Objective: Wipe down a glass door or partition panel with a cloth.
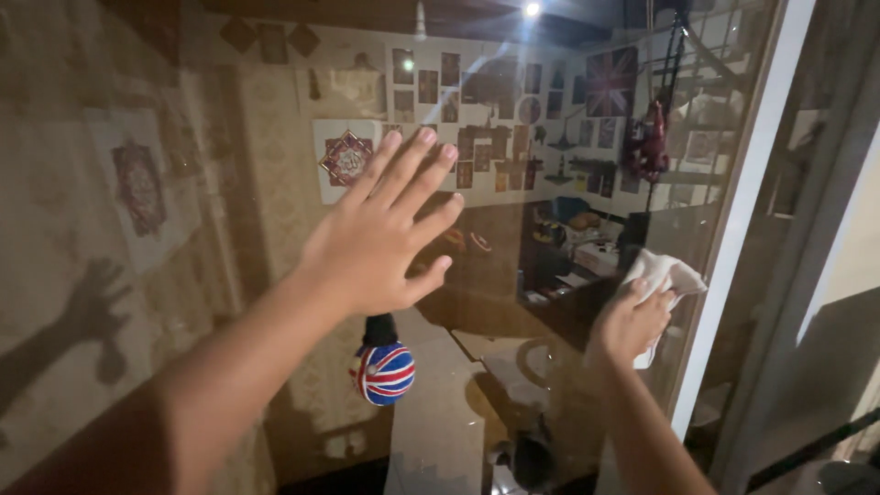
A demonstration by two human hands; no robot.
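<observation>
Two bare forearms, sleeveless, no jewellery.

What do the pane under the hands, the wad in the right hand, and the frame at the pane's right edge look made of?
Pane: glass, glossy; it mirrors a lit room and the left hand lies flat on it.
Wad: soft white cloth or tissue, crumpled in the right hand; I cannot tell which.
Frame: smooth white, probably painted metal or plastic.

A white cloth (662, 275) contrasts with a ball (385, 373) patterned in red, white and blue flag stripes, a matching flag (611, 81), and a white window frame (733, 229).
</observation>
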